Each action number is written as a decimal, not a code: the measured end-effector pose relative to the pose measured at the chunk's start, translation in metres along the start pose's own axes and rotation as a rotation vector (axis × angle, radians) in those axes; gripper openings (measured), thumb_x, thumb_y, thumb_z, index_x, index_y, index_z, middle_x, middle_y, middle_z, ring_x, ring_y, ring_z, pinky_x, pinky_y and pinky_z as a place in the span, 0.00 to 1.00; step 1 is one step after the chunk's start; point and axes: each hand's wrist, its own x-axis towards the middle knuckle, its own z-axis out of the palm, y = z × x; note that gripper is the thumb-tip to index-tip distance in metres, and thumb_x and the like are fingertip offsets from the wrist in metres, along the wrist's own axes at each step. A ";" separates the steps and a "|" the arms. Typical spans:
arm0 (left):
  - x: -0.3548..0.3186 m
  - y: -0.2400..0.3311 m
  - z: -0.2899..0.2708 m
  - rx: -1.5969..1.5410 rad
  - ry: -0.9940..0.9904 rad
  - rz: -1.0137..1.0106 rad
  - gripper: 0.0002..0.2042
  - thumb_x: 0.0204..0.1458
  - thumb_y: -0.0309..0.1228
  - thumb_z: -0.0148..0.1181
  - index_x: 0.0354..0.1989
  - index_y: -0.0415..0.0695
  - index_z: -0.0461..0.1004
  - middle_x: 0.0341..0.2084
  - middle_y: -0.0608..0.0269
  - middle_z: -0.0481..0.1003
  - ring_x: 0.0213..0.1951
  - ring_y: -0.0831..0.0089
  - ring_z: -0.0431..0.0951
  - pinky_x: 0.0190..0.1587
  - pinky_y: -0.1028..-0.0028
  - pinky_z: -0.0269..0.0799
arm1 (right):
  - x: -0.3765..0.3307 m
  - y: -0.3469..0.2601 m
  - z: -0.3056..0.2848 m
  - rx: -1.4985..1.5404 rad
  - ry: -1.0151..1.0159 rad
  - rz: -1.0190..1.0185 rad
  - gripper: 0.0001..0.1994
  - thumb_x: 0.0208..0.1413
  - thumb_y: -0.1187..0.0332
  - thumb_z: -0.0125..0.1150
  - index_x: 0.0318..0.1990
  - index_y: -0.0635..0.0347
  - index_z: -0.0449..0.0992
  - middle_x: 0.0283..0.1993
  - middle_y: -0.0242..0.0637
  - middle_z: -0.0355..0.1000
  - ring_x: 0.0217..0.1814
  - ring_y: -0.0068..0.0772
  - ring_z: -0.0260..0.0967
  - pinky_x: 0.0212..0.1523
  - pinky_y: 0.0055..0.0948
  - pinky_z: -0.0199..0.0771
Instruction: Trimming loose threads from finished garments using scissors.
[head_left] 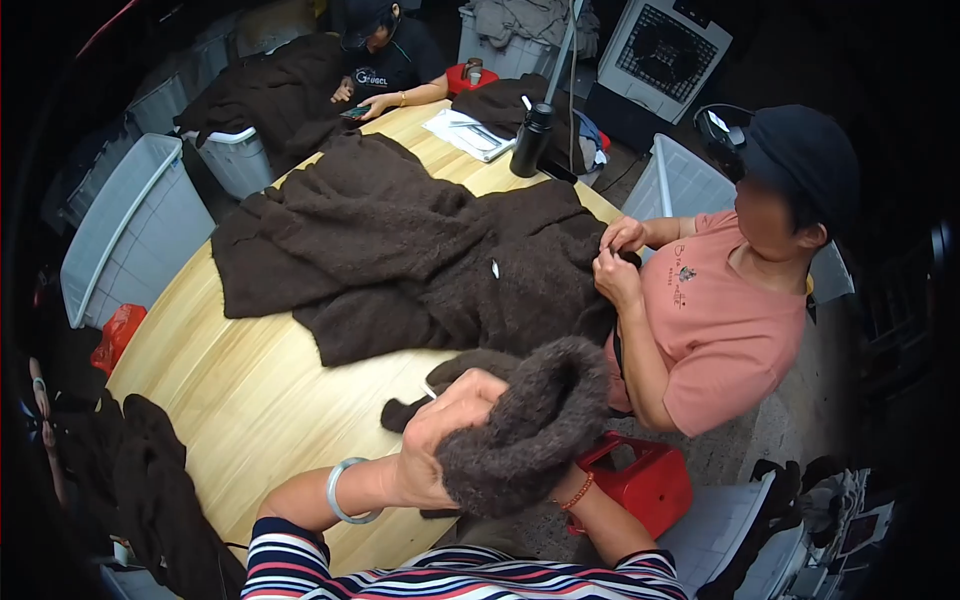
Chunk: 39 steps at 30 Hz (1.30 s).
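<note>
My left hand, below a pale bangle, is closed on the edge of a fuzzy dark brown knit piece. The piece is bunched into a thick ring with a dark opening at its upper right. My right forearm, with a red beaded bracelet, reaches behind the same piece, and its fingers are hidden there. A small thin white thing shows beside my left fingers; I cannot tell what it is. More brown knit lies on the table just beyond my left hand.
Large dark brown knit garments spread over the round wooden table. A person in a pink shirt handles their right end. Another person sits at the far side with a phone. A black bottle, red stool and plastic bins stand around.
</note>
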 end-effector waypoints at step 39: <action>-0.169 -0.144 -0.169 1.216 -0.443 -1.112 0.49 0.27 0.42 0.74 0.66 0.52 0.58 0.57 0.59 0.63 0.62 0.56 0.59 0.61 0.38 0.54 | 0.181 0.051 -0.158 -0.748 0.559 0.644 0.19 0.57 0.55 0.56 0.48 0.60 0.74 0.44 0.57 0.74 0.48 0.62 0.71 0.49 0.52 0.70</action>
